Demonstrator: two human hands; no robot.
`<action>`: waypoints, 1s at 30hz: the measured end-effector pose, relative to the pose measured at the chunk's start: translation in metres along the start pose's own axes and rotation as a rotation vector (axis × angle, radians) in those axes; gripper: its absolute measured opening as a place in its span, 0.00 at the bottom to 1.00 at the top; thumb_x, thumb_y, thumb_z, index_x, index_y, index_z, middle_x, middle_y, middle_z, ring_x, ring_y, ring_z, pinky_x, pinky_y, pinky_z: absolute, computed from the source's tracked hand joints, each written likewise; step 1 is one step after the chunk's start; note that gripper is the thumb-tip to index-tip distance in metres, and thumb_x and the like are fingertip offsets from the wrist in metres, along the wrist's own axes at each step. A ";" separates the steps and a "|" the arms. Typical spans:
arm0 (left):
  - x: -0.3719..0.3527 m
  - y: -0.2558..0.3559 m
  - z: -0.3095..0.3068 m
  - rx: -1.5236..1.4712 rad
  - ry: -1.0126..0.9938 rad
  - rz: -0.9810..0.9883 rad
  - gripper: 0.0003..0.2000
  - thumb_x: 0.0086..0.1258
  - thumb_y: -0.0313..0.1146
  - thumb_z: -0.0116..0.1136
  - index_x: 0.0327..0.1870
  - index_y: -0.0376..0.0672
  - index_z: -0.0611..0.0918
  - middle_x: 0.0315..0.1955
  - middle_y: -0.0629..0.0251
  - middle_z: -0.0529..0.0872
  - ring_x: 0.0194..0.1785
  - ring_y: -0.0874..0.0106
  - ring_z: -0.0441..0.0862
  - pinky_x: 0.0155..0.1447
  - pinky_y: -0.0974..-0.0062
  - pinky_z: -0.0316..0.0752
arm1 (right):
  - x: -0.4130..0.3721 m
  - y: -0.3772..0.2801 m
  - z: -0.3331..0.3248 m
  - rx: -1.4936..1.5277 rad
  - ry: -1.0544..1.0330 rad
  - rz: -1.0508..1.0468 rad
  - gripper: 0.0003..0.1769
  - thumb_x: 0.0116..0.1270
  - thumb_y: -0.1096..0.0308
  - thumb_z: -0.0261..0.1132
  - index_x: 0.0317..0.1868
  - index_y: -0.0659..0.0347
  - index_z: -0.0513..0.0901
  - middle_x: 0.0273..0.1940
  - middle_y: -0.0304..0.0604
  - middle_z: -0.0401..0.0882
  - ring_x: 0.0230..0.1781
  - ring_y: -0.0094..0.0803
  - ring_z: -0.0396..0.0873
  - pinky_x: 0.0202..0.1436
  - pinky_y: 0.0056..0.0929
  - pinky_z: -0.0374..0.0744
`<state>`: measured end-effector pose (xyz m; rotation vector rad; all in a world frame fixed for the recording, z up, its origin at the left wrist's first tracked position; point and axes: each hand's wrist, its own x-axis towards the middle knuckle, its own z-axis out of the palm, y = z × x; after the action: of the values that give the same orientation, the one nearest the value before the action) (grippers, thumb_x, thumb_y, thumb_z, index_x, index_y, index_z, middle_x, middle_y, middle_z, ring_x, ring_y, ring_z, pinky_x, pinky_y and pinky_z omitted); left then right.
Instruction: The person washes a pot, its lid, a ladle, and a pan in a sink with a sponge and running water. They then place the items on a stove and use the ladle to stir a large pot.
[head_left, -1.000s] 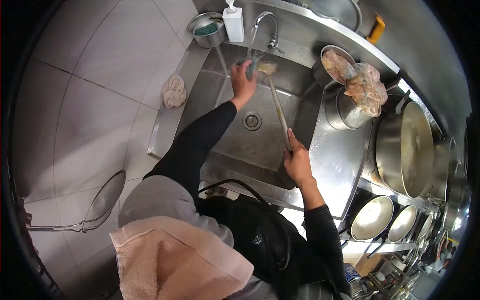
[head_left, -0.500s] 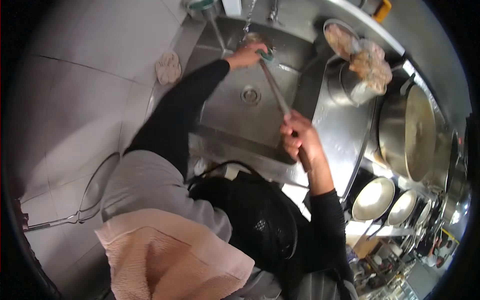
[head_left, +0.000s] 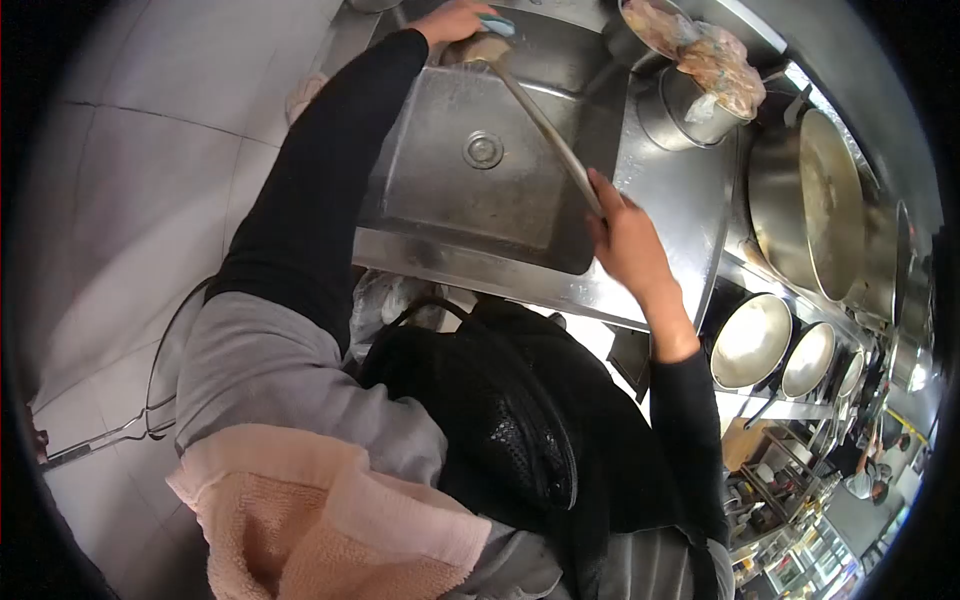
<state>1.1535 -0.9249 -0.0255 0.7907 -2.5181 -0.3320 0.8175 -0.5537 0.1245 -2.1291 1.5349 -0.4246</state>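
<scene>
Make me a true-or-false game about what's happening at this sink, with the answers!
1. The right hand grips the handle of the long-handled utensil. True.
2. The left hand holds a teal sponge at the utensil's head. True.
3. The sink is full of water. False: the basin is drained, and its drain shows.
4. The towel at the bottom of the view is blue. False: it is pinkish.
</scene>
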 end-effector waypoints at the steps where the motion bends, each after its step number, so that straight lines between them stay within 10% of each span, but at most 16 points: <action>1: -0.001 0.013 -0.015 -0.187 -0.113 -0.301 0.17 0.66 0.34 0.59 0.56 0.42 0.83 0.47 0.48 0.85 0.49 0.55 0.83 0.56 0.59 0.76 | -0.017 -0.006 -0.010 -0.011 0.007 0.003 0.33 0.63 0.76 0.66 0.69 0.65 0.68 0.42 0.66 0.82 0.43 0.61 0.83 0.47 0.51 0.82; 2: -0.003 0.024 -0.034 -0.373 -0.232 -0.595 0.18 0.65 0.33 0.58 0.56 0.42 0.83 0.48 0.45 0.85 0.51 0.52 0.82 0.56 0.57 0.76 | -0.035 -0.013 -0.020 0.103 0.044 0.036 0.30 0.65 0.75 0.65 0.67 0.65 0.69 0.42 0.66 0.82 0.43 0.60 0.84 0.46 0.49 0.82; 3: -0.002 -0.010 -0.053 0.110 -0.308 -0.211 0.17 0.66 0.25 0.56 0.57 0.44 0.82 0.59 0.51 0.80 0.62 0.55 0.78 0.66 0.61 0.72 | -0.049 -0.015 -0.031 0.213 0.094 0.076 0.27 0.67 0.73 0.65 0.66 0.66 0.70 0.42 0.66 0.82 0.43 0.59 0.84 0.46 0.48 0.82; 4: -0.016 0.037 -0.038 0.211 0.213 -0.238 0.17 0.63 0.26 0.58 0.54 0.43 0.83 0.47 0.53 0.83 0.53 0.53 0.80 0.57 0.58 0.75 | -0.061 -0.017 -0.041 0.253 0.050 0.195 0.25 0.69 0.72 0.64 0.65 0.66 0.71 0.42 0.66 0.83 0.41 0.57 0.84 0.45 0.46 0.81; 8: -0.074 0.043 -0.029 0.409 -0.189 -0.258 0.16 0.69 0.27 0.52 0.56 0.44 0.82 0.50 0.51 0.84 0.53 0.52 0.81 0.57 0.55 0.76 | -0.113 -0.015 -0.094 0.512 0.159 0.384 0.23 0.77 0.62 0.59 0.66 0.65 0.71 0.31 0.49 0.79 0.30 0.33 0.78 0.40 0.33 0.77; 12: -0.162 0.062 -0.011 0.281 0.101 -0.692 0.24 0.65 0.25 0.57 0.64 0.40 0.74 0.55 0.45 0.81 0.59 0.46 0.78 0.65 0.58 0.71 | -0.189 -0.019 -0.193 0.756 0.350 0.730 0.27 0.77 0.62 0.60 0.72 0.60 0.67 0.31 0.35 0.75 0.29 0.23 0.73 0.36 0.25 0.75; 19: -0.254 0.159 -0.011 -0.290 0.318 -1.029 0.14 0.68 0.22 0.51 0.52 0.38 0.82 0.43 0.64 0.83 0.49 0.70 0.79 0.57 0.75 0.71 | -0.258 0.090 -0.346 0.068 0.232 0.851 0.32 0.64 0.74 0.63 0.70 0.63 0.71 0.25 0.36 0.75 0.19 0.20 0.70 0.20 0.23 0.68; 24: -0.289 0.186 -0.005 -0.459 0.401 -1.136 0.10 0.72 0.32 0.56 0.45 0.39 0.87 0.42 0.66 0.86 0.48 0.73 0.80 0.56 0.75 0.72 | -0.244 0.194 -0.357 -0.051 -0.046 0.949 0.12 0.65 0.75 0.61 0.48 0.68 0.77 0.22 0.36 0.72 0.17 0.24 0.70 0.16 0.26 0.70; 26: -0.291 0.202 -0.009 -0.497 0.451 -1.179 0.12 0.72 0.35 0.58 0.48 0.39 0.87 0.44 0.66 0.86 0.49 0.73 0.80 0.57 0.75 0.72 | -0.243 0.215 -0.349 0.684 0.088 0.985 0.09 0.71 0.71 0.58 0.33 0.66 0.72 0.20 0.36 0.71 0.14 0.22 0.68 0.15 0.23 0.69; 30: -0.287 0.243 -0.031 -0.508 0.545 -1.240 0.18 0.72 0.40 0.60 0.56 0.38 0.84 0.48 0.66 0.86 0.52 0.74 0.80 0.61 0.76 0.69 | -0.250 0.209 -0.335 1.505 0.382 0.873 0.08 0.76 0.73 0.50 0.35 0.64 0.67 0.27 0.35 0.69 0.15 0.12 0.64 0.12 0.10 0.66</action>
<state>1.2603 -0.5633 -0.0171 1.7981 -1.1039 -0.9285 0.3988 -0.4373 0.2978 -0.2117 1.3453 -1.1561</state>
